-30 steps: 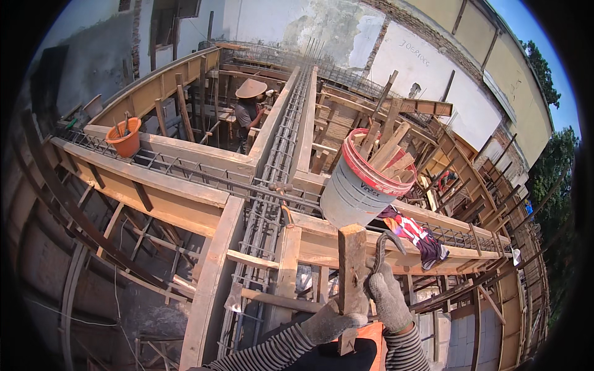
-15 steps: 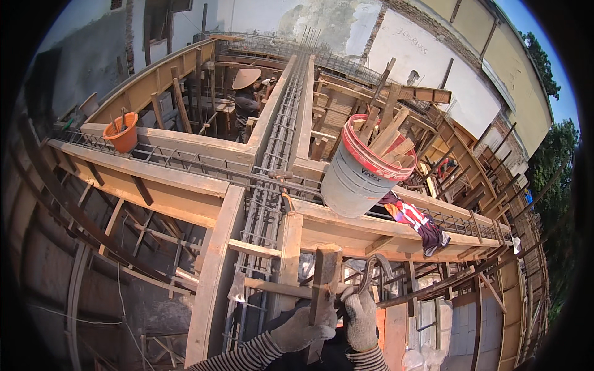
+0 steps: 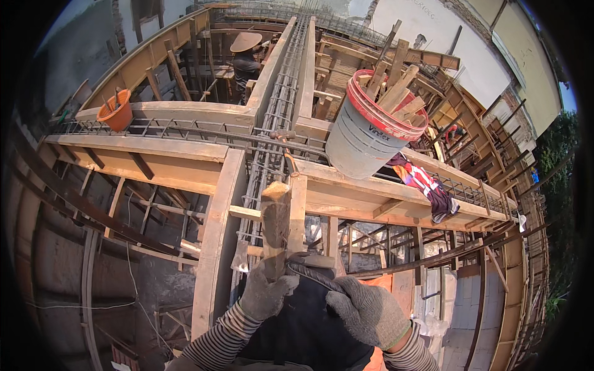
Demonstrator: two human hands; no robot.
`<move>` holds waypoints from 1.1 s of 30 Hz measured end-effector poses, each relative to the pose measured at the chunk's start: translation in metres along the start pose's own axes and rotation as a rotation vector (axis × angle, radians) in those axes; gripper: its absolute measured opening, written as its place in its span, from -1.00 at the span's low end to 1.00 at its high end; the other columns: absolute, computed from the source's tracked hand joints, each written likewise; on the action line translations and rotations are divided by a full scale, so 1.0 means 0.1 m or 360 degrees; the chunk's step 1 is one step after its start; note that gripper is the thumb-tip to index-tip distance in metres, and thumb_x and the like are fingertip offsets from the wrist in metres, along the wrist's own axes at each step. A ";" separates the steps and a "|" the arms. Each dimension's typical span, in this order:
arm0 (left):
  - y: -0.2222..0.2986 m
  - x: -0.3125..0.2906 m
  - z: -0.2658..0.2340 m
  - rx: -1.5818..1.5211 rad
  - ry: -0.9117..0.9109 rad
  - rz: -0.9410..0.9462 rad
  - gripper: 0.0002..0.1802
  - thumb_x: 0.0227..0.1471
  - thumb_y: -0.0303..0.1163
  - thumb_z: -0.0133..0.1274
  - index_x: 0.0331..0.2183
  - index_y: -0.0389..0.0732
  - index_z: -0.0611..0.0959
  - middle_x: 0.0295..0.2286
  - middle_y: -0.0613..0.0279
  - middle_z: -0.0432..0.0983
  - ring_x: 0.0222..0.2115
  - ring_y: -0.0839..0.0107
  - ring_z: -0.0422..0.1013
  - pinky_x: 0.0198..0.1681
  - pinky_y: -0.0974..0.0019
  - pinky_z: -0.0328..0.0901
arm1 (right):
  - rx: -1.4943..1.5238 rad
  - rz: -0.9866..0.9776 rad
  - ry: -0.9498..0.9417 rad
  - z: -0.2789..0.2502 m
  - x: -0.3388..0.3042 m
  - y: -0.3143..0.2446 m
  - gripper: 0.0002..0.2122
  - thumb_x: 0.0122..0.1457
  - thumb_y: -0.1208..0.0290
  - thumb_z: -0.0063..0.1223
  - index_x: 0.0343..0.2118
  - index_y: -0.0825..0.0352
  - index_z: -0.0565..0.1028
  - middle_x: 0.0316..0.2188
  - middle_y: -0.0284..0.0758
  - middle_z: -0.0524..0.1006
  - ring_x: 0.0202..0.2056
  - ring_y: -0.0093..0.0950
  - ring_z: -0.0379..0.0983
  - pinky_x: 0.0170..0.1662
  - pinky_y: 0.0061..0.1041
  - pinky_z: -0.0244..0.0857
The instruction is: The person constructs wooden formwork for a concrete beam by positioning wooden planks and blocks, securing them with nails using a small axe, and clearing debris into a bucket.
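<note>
My left hand (image 3: 265, 292), in a grey work glove, grips a short upright wooden block (image 3: 275, 222) near its lower end. My right hand (image 3: 366, 309), also gloved, is closed around a dark ribbed steel bar (image 3: 312, 275) that meets the base of the block. Both hands are over a long wooden beam form (image 3: 216, 222) with a rebar cage (image 3: 272, 136) running away from me. A hammer (image 3: 286, 148) lies on the cage farther ahead.
A grey bucket with a red rim (image 3: 371, 130), full of wood offcuts, stands on the cross beam at right, beside a red-patterned cloth (image 3: 424, 185). An orange bucket (image 3: 116, 111) sits at left. A person in a conical hat (image 3: 246, 55) works at the far end. Open drops lie between beams.
The wooden block and both hands have shifted left and lower in view, toward the rebar cage. My right hand left the block's side and now grips the steel bar.
</note>
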State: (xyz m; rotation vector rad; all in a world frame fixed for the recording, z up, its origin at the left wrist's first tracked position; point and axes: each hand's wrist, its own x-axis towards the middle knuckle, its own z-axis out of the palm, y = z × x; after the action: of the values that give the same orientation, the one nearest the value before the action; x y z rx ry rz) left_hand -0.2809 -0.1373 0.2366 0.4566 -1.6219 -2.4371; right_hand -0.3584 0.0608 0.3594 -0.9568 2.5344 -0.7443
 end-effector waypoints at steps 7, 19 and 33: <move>-0.18 0.03 -0.16 0.1153 -0.0089 0.0516 -0.57 0.02 -0.40 0.19 -0.09 -0.46 0.58 -0.25 -0.13 0.60 -0.26 0.01 0.59 -0.17 0.11 0.48 | -0.0480 -0.0036 -0.0487 -0.49 0.19 -0.04 -0.64 0.34 0.03 0.08 -0.15 0.26 0.64 -0.45 -0.13 0.65 -0.37 -0.09 0.64 -0.29 -0.14 0.52; -0.22 0.08 -0.08 0.1309 -0.0225 0.0558 -0.62 -0.01 -0.36 0.22 -0.17 -0.39 0.59 -0.41 -0.08 0.55 -0.40 -0.02 0.53 -0.28 0.11 0.44 | -0.0236 0.0028 -0.0517 -0.60 0.12 0.13 -0.62 0.37 0.06 0.04 -0.24 0.35 0.62 -0.41 -0.03 0.64 -0.31 -0.04 0.63 -0.24 -0.14 0.50; -0.28 -0.07 -0.30 0.1124 -0.0337 -0.0324 -0.61 0.00 -0.17 0.24 -0.35 -0.36 0.62 -0.56 0.13 0.53 -0.52 0.33 0.44 -0.34 0.22 0.39 | 0.0565 0.0168 -0.0161 0.32 -0.36 0.46 -0.68 0.41 0.18 0.07 -0.12 0.40 0.57 -0.38 -0.03 0.63 -0.31 -0.01 0.62 -0.23 -0.18 0.47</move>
State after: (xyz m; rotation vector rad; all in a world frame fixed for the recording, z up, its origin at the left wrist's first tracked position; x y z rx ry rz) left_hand -0.2635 -0.1504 0.2012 0.4818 -2.6412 -2.0162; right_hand -0.3412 0.1038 0.3113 -0.7157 2.2431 -1.0395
